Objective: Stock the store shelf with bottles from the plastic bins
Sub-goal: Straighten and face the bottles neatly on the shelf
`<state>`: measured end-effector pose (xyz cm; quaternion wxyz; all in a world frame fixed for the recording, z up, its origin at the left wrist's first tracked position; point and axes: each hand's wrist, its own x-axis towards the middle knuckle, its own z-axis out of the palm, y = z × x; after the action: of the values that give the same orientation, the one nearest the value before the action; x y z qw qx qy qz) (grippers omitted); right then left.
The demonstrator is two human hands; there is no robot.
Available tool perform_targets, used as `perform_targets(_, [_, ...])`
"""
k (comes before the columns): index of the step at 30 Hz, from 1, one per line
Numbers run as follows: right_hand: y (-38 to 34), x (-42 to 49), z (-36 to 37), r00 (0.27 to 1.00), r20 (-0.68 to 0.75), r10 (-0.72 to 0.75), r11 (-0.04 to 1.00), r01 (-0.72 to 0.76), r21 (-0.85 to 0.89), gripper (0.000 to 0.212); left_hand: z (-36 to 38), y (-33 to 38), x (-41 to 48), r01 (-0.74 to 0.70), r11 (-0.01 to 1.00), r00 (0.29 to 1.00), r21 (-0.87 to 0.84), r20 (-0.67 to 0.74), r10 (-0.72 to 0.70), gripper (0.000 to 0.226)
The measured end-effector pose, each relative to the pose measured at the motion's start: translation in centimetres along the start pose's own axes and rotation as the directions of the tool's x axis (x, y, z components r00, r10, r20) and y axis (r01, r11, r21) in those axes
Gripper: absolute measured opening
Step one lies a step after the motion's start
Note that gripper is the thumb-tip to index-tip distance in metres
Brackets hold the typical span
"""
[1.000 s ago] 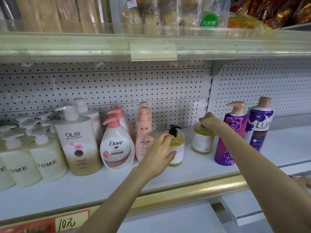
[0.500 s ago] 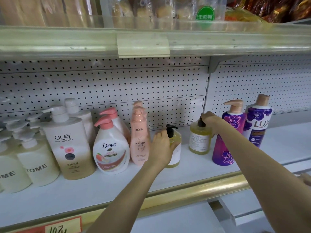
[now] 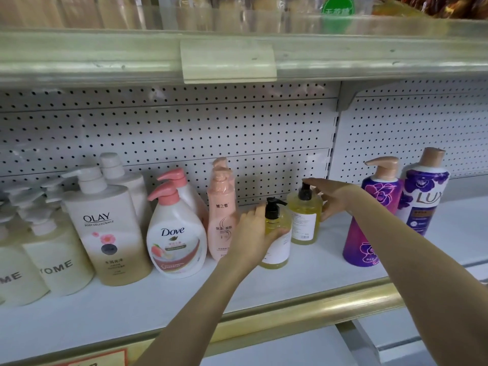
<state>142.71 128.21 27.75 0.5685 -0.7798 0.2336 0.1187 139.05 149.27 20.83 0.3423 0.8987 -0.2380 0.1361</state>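
Right hand [image 3: 335,199] — grip opened off rear bottle [image 3: 303,223], left hand [image 3: 253,233] wraps front bottle [image 3: 278,247]

A single head-worn wide-angle camera faces the store shelf [image 3: 264,294] head-on at close range, tilted slightly downward. The gold front rail [image 3: 303,313] crosses the lower frame, the pegboard back panel [image 3: 184,133] fills the middle, and the upper shelf edge [image 3: 105,56] spans the top.
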Motion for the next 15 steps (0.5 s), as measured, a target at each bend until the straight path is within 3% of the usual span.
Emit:
perform_targets(2, [0.0, 0.4, -0.2, 0.999, 0.037, 0.004, 0.999, -0.005, 0.052, 0.051, 0.0, 0.0, 0.0, -0.015, 1.000, 1.000, 0.014, -0.002, 0.015, 0.065])
perform_targets(8, [-0.7, 1.7, 0.7, 0.985, 0.169, -0.039, 0.999, 0.033, 0.037, 0.058, 0.0, -0.6, 0.1, -0.015, 0.999, 1.000, -0.042, -0.002, 0.015, 0.067])
perform_targets(15, [-1.4, 2.4, 2.9, 0.953, 0.267, -0.145, 0.981, 0.173, -0.087, 0.046, 0.3, -0.8, 0.0, -0.025, 0.998, 1.000, -0.063, -0.014, 0.024, 0.058])
